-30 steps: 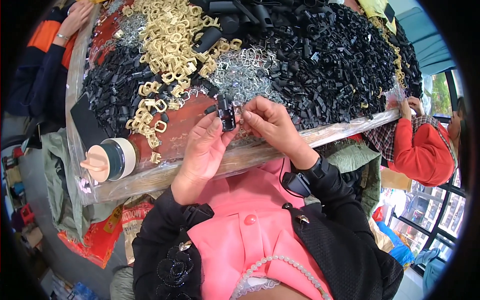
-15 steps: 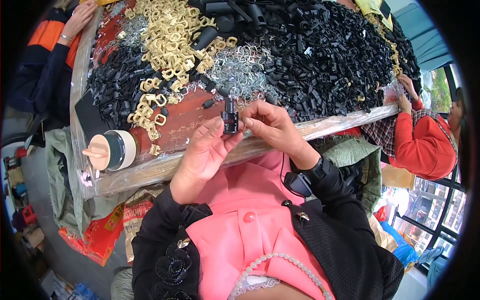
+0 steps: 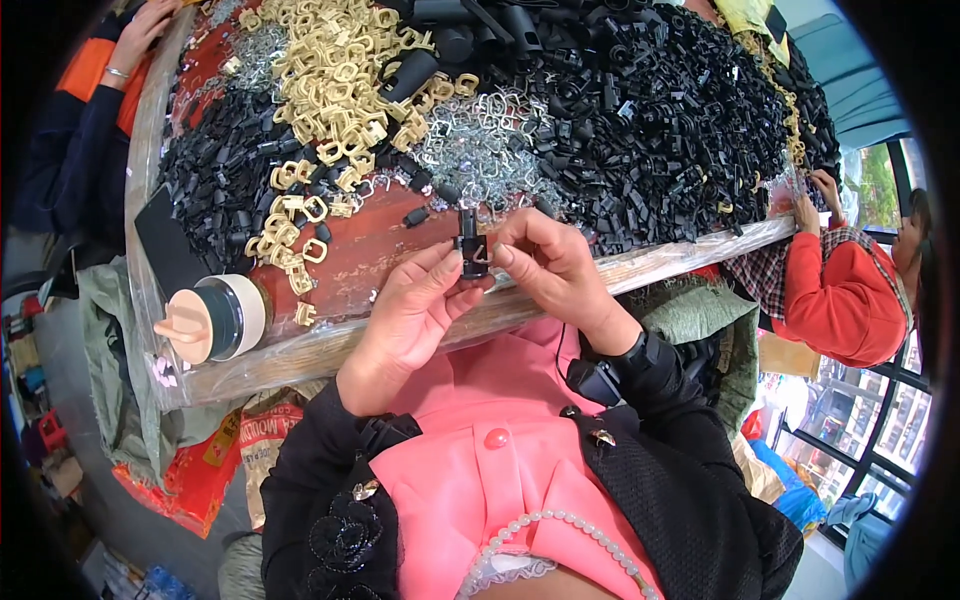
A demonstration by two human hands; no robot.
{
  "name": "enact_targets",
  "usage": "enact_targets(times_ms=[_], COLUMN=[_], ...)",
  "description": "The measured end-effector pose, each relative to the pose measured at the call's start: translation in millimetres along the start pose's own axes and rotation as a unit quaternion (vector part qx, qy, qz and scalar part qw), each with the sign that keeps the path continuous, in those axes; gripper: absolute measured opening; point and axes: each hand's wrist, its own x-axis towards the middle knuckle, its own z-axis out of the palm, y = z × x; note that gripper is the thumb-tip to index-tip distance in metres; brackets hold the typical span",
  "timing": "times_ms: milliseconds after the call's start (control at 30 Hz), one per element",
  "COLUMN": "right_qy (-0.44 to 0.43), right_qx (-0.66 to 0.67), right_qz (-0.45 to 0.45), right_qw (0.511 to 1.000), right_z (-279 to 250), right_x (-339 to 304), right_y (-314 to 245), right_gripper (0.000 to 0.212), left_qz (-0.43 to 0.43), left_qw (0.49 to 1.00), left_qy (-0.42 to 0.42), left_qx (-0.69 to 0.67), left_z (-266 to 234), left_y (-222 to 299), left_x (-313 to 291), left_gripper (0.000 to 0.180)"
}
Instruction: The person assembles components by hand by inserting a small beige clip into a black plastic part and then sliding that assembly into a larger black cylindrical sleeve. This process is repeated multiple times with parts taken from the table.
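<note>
My left hand (image 3: 408, 312) is closed on a small black plastic part (image 3: 469, 240) with a narrow post pointing up, held just above the table's front edge. My right hand (image 3: 558, 275) is pinched at the right side of this part. A thin, light wire clip (image 3: 481, 254) shows between the part and my right fingertips. Beyond my hands lies a pile of bent metal wire clips (image 3: 480, 145). A few small black cylinders (image 3: 415, 217) are scattered on the red tabletop (image 3: 365, 245).
Cream plastic rings (image 3: 325, 85) are heaped at the back left, and many black parts (image 3: 660, 120) cover the right. A lidded cup (image 3: 215, 318) and a dark flat panel (image 3: 172, 240) are at the left corner. Co-workers' hands (image 3: 145, 35) are at both table ends.
The black part has shifted slightly right and down in the picture, and the light wire clip now shows against its right side. My right hand stays pinched beside it. The view has shifted slightly.
</note>
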Motion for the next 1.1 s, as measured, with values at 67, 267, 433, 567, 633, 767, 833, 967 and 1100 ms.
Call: enact_targets(times_ms=[67,267,433,567,633,767,833,967,1100], right_qy=[0.010,0.064,0.037,0.000,0.000,0.006,0.008,0.011,0.014], right_qx=[-0.042,-0.161,-0.186,-0.211,-0.178,-0.163,-0.168,-0.138,-0.081], right_qz=[-0.037,-0.177,-0.186,-0.175,-0.161,-0.186,-0.181,-0.171,-0.091], right_qw=[0.998,0.969,0.964,0.962,0.971,0.969,0.969,0.975,0.992], right_z=[1.0,5.6,5.2,6.5,8.4,16.5,19.5,23.4,15.0], right_x=[2.5,0.9,-8.3,-12.8,-16.3,-10.6,-6.5,-2.9,-4.1], right_y=[-5.5,-10.2,-14.0,-18.5,-18.9,-10.8,-7.5,-5.2,-7.6], right_gripper=[0.009,0.010,0.011,0.010,0.010,0.010,0.010,0.012,0.013], left_qz=[-0.002,-0.015,-0.004,-0.001,-0.002,0.012,0.020,0.040,0.028], left_qw=[1.000,1.000,0.998,0.996,0.995,0.992,0.990,0.988,0.990], left_qy=[0.004,0.001,0.015,0.033,0.031,0.052,0.075,0.071,0.063], left_qx=[0.001,0.026,0.063,0.088,0.094,0.112,0.120,0.130,0.125], left_z=[1.1,4.4,9.3,12.5,11.3,7.4,5.7,-3.3,4.2], left_y=[0.3,-2.7,-9.4,-9.3,-11.9,-7.0,-6.8,-0.5,3.2], left_x=[-0.2,-3.7,-13.8,-19.4,-25.0,-22.9,-22.9,-21.0,-11.4], left_gripper=[0.028,0.027,0.025,0.024,0.024,0.023,0.022,0.020,0.018])
